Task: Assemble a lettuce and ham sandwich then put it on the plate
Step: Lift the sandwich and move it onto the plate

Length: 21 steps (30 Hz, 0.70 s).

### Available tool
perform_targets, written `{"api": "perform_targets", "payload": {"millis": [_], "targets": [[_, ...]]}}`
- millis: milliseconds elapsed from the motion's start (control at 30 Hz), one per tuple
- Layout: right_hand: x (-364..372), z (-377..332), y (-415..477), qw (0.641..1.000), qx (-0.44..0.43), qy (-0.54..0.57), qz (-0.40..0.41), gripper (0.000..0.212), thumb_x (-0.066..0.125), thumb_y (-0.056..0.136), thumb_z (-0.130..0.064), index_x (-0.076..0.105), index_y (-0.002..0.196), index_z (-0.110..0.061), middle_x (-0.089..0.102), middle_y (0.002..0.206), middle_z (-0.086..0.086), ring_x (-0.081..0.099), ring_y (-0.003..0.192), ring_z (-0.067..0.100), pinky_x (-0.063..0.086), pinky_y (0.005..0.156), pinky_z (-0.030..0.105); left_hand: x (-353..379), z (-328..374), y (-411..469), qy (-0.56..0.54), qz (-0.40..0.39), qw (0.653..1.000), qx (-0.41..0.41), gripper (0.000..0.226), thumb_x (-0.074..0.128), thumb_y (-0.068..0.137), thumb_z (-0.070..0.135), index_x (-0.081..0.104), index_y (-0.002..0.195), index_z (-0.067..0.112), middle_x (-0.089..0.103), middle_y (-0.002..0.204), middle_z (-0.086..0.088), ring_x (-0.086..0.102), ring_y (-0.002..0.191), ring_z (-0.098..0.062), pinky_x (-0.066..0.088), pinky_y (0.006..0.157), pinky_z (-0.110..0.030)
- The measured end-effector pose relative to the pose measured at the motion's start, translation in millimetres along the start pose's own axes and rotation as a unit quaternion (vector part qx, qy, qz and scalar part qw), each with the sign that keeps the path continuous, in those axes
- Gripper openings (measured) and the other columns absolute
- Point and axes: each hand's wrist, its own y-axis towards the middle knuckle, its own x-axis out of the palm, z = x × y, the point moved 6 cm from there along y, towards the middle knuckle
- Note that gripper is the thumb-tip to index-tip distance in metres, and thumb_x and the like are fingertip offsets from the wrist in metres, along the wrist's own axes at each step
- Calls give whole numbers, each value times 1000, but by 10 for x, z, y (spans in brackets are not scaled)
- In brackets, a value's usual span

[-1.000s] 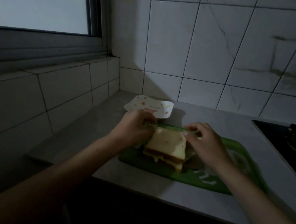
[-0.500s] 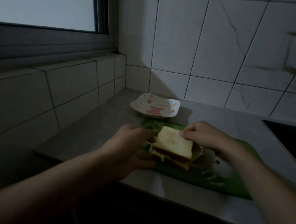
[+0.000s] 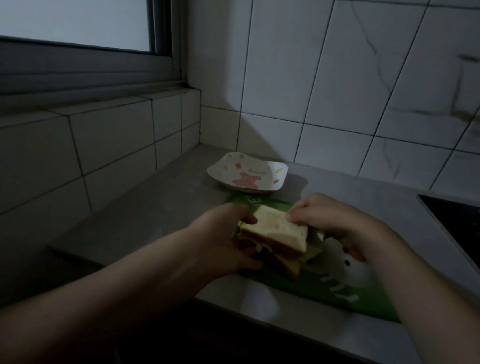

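Sandwich [image 3: 276, 233], flat on the green board [image 3: 339, 296] a second ago, now rides tilted between the left hand [image 3: 221, 239] and right hand [image 3: 335, 218], both clamped on it (lettuce poking out), so the empty plate [image 3: 219, 171] beyond seems next.

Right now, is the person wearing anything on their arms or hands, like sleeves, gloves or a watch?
No. Both arms are bare as far up as the picture shows, with no sleeves. The left hand and the right hand have no gloves, and no rings, watch or bracelet show, though the light is dim. The fingernails look short and plain.
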Motion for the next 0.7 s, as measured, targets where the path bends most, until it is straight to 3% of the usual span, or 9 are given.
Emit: {"api": "perform_targets", "payload": {"millis": [67, 200, 267, 367, 533, 600, 700], "targets": [[29, -16, -13, 999, 11, 29, -9, 25, 57, 95, -26, 71, 111, -12, 67, 115, 9, 61, 107, 26, 49, 99, 48, -5, 16, 97, 12, 13, 999, 29, 14, 59, 90, 5, 53, 104, 3, 57, 101, -22, 61, 93, -33, 44, 102, -58], [75, -28, -25, 998, 8, 60, 7, 34, 53, 96, -24, 68, 119, -3, 67, 120, 19, 62, 111, 30, 47, 99, 44, -14, 102, 233, 23, 34, 996, 75, 58, 75, 80, 9, 50, 132, 12, 62, 117, -22, 67, 100, -38, 59, 78, -51], [68, -18, -35, 995, 6, 98, 15, 30, 52, 98, -24, 70, 113, -5, 68, 114, 15, 62, 103, 27, 48, 93, 40, -19, 139, 222, 26, 45, 995, 91, 55, 73, 83, 7, 49, 132, 13, 60, 116, -19, 66, 99, -35, 60, 73, -47], [37, 36, -35, 976, 30, 213, 17, 18, 59, 97, -27, 70, 101, -14, 66, 107, 8, 62, 97, 23, 52, 82, 37, -21, 193, 210, 35, 59, 992, 106, 44, 68, 86, 2, 52, 127, 10, 58, 119, -18, 63, 103, -35, 59, 83, -48], [-51, -41, -13, 949, 13, 316, 13, 14, 62, 96, -18, 69, 98, -6, 69, 92, 7, 67, 79, 18, 54, 56, 26, -21, 355, 264, 37, 55, 989, 131, 40, 67, 87, 2, 53, 124, 8, 58, 119, -19, 64, 104, -37, 60, 82, -50], [-93, -116, 22, 943, -3, 333, 10, 21, 61, 96, -16, 67, 107, 0, 69, 94, 9, 68, 80, 20, 59, 63, 29, -9, 463, 273, 32, 52, 986, 155, 38, 66, 89, 4, 53, 125, 9, 60, 114, -17, 66, 98, -33, 62, 73, -45], [-159, -236, 131, 930, -17, 366, 8, 27, 63, 95, -14, 64, 113, 6, 70, 98, 17, 69, 93, 30, 57, 91, 44, -16, 687, 324, 22, 67, 978, 199, 38, 66, 90, 5, 53, 125, 10, 59, 110, -15, 67, 95, -32, 62, 73, -44]]}}
